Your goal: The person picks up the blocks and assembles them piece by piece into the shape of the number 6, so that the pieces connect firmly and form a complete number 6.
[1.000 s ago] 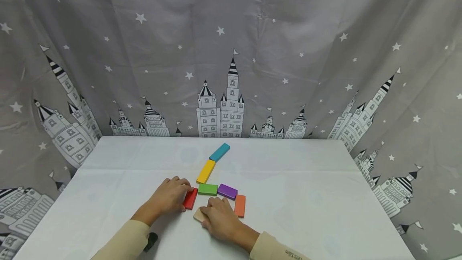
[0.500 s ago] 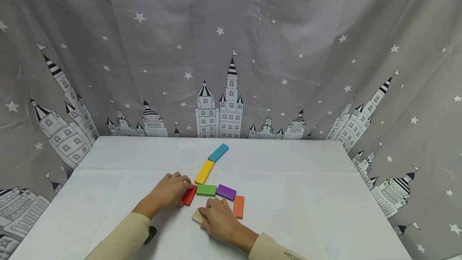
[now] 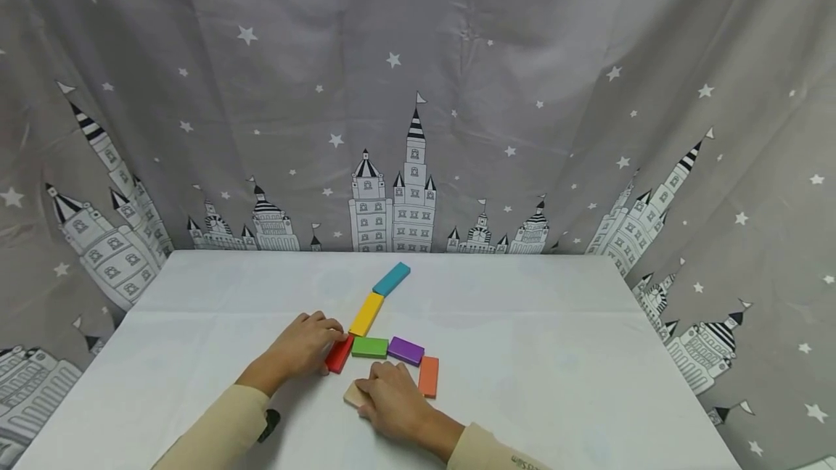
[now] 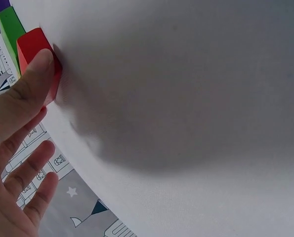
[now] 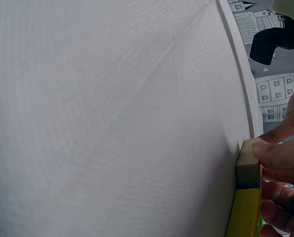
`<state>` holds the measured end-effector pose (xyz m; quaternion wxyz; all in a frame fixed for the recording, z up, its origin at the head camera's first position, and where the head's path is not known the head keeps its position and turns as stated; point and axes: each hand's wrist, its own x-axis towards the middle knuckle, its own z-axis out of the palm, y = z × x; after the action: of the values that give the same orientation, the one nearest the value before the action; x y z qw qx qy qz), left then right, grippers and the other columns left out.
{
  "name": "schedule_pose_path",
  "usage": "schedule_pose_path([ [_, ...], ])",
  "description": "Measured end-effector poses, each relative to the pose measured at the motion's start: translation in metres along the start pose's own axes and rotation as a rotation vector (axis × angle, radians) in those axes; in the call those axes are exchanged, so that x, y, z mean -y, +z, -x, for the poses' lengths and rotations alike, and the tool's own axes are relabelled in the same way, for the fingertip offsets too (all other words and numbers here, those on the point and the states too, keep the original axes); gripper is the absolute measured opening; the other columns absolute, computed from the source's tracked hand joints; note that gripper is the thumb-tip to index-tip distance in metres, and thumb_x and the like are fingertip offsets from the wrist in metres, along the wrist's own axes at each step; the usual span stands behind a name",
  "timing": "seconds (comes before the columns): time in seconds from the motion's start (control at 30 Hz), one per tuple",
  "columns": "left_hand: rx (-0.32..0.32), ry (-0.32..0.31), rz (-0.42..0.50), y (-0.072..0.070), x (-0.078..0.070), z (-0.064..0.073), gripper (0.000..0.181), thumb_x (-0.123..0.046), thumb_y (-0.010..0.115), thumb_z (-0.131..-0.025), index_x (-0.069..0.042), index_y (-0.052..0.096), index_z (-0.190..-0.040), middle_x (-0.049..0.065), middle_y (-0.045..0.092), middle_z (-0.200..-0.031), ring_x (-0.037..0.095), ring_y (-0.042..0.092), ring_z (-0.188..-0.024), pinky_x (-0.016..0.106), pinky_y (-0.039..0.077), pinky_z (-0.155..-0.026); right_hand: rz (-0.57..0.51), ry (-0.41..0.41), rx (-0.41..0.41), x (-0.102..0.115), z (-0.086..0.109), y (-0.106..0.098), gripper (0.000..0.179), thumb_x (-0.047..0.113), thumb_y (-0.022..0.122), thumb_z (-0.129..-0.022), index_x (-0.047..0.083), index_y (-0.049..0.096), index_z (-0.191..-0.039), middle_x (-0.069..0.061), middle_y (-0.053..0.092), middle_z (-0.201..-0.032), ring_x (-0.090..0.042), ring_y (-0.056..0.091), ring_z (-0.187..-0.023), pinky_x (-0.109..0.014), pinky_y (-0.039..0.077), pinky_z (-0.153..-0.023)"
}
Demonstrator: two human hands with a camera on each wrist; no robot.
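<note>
My left hand [image 3: 302, 347] pinches a red block [image 3: 339, 356] between thumb and fingers; its upper end is right at the near end of a yellow block [image 3: 366, 314] and beside a green block [image 3: 370, 348]. In the left wrist view the thumb lies along the red block [image 4: 34, 40]. My right hand [image 3: 397, 403] grips a plain wooden block [image 3: 353, 395], flat on the table. The right wrist view shows that wooden block [image 5: 248, 165] end to end with another yellow block [image 5: 242, 212], which the hand mostly hides in the head view.
A blue block [image 3: 392, 279] continues from the far end of the yellow one. Right of the green block lie a purple block [image 3: 406, 351] and an orange block [image 3: 428, 377], forming a bend. A white cloth covers the table [image 3: 555, 368]; a grey castle-print curtain [image 3: 588, 56] hangs behind.
My left hand has slid the red block slightly away from me, up against the near end of the yellow block. My right hand stays on the wooden block. The head view has shifted slightly.
</note>
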<state>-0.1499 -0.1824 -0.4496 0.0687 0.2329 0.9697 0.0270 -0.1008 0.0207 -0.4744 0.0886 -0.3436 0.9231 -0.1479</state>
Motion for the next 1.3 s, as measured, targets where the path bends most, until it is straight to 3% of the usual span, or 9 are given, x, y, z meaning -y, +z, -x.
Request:
schedule_pose_path([
  [0.37,-0.022,0.020,0.023,0.0055,0.0017,-0.0031,0.054,-0.018,0.089,-0.065,-0.010,0.070,-0.115,0.002,0.068,-0.113,0.025,0.054,-0.104,0.049,0.044,-0.096,0.027,0.003,-0.006,-0.0011,0.0039,0.0005,0.040,0.036,0.071,-0.088,0.019,0.067,-0.124,0.011,0.052,-0.088,-0.001,0.043,-0.080,-0.022,0.035,-0.075],
  [1.0,-0.011,-0.012,0.037,0.0038,0.0049,-0.0065,0.057,-0.019,0.089,-0.065,-0.011,0.068,-0.117,0.002,0.068,-0.111,0.025,0.054,-0.103,0.050,0.042,-0.098,0.029,0.011,-0.001,-0.0026,0.0006,0.0023,0.041,0.037,0.070,-0.088,0.020,0.067,-0.125,0.012,0.051,-0.088,-0.001,0.041,-0.080,-0.023,0.035,-0.076],
  [1.3,-0.001,0.015,0.038,-0.0018,0.0098,-0.0046,0.064,-0.028,0.088,-0.067,-0.009,0.065,-0.123,0.006,0.062,-0.126,0.031,0.052,-0.117,0.055,0.039,-0.101,0.035,-0.003,-0.004,-0.0001,0.0013,0.0008,0.040,0.037,0.070,-0.088,0.020,0.067,-0.124,0.012,0.051,-0.087,-0.001,0.041,-0.080,-0.023,0.034,-0.075],
])
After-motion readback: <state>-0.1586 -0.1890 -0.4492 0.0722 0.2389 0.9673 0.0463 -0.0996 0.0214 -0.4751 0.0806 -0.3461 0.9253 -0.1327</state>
